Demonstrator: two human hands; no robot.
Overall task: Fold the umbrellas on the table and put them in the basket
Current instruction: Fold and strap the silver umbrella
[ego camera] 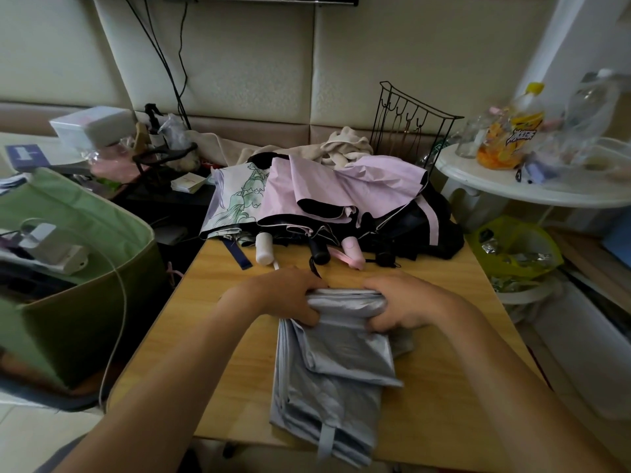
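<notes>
Gripping grey umbrella [336,363] at far end with left hand [285,295] and right hand [404,307], fingers curled, to roll tight; basket [85,268] left.

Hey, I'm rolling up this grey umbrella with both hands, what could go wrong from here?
The grey umbrella canopy lies in loose pleats, so the roll under your left hand and right hand may bunch unevenly. Its closing strap hangs over the wooden table edge and could get rolled inside.
</notes>
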